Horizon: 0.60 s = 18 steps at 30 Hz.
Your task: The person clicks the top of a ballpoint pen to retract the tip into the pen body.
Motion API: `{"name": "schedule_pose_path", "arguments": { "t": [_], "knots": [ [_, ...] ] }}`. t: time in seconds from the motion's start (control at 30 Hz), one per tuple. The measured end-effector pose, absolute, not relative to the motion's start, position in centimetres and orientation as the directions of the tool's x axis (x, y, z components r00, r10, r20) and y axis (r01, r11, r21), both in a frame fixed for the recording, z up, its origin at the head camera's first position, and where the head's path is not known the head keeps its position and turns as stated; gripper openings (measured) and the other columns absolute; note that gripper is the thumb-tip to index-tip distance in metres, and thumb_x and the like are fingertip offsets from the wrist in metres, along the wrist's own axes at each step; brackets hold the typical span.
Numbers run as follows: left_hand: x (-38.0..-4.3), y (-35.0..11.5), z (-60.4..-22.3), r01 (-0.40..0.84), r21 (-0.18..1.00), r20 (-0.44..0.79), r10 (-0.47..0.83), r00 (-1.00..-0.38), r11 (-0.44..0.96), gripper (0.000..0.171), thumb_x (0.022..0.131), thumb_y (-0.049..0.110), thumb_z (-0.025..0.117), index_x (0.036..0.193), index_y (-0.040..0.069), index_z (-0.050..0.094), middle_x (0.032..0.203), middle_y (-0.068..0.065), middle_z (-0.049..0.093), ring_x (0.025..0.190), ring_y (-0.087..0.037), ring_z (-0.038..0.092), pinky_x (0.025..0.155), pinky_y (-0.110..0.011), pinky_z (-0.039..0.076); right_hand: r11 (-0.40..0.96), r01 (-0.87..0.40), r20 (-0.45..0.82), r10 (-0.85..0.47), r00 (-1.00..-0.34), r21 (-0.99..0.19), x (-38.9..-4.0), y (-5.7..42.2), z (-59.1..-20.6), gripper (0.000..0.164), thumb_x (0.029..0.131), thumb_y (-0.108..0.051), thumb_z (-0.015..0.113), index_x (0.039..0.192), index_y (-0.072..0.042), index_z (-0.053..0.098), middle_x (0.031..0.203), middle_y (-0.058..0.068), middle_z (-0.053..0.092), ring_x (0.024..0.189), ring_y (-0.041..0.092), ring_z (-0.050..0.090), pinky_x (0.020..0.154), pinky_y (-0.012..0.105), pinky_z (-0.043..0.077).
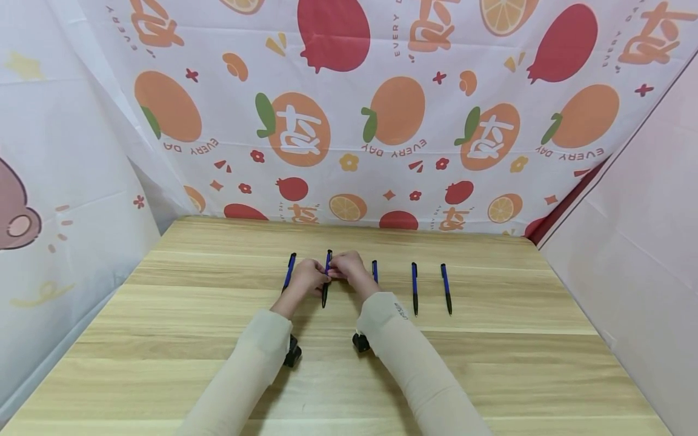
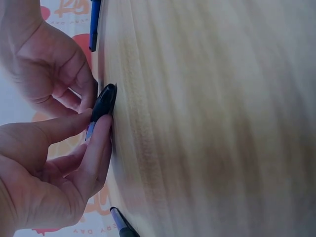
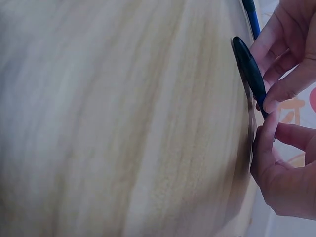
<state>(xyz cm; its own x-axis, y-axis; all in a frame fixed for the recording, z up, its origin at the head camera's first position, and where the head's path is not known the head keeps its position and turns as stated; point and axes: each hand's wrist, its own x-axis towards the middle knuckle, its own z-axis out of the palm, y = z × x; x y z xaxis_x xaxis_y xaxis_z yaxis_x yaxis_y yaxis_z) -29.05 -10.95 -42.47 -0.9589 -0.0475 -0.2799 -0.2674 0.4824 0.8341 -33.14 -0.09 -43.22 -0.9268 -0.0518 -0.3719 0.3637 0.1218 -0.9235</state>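
From the head we look forward and down across the table (image 1: 491, 369) at the cloth (image 1: 349, 115), twelve o'clock. Wrist-worn, we look close in, turned sideways: left hand (image 2: 54, 170) and right hand (image 2: 54, 74) sit at nine o'clock in the left view, three in the right; both share one pen (image 2: 104, 102).

Left arm (image 1: 240, 369): sleeved; reached forward, slanted inward. Right arm (image 1: 420, 369): sleeved; reached forward, slanted inward likewise. Wrists (image 1: 285, 306): two; stood wider apart than the fingertips. Left hand (image 1: 309, 277): bare; thumb and fingers (image 2: 95, 153) curled in a pinch. Right hand (image 1: 349, 266): bare; pinched likewise, just beside the left.
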Motion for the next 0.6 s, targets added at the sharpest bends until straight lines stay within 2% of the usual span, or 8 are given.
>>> {"name": "schedule_pose_path", "arguments": {
  "t": [0.6],
  "knots": [
    [-28.82,-10.76,-42.19,-0.179,0.739,-0.172,-0.075,-0.982,0.650,0.022,0.077,0.001,0.070,0.095,-0.006,0.061,0.080,-0.014,0.064,0.055,-0.020,0.063,0.048,-0.025,0.053,0.221,0.369,-0.377,0.006,-0.926,-0.903,-34.03,-0.75,-43.78,0.017,0.081,0.011,0.058,0.096,0.006,0.064,0.060,0.009,0.057,0.042,0.010,0.053,0.043,0.018,0.050]
  ]
}}
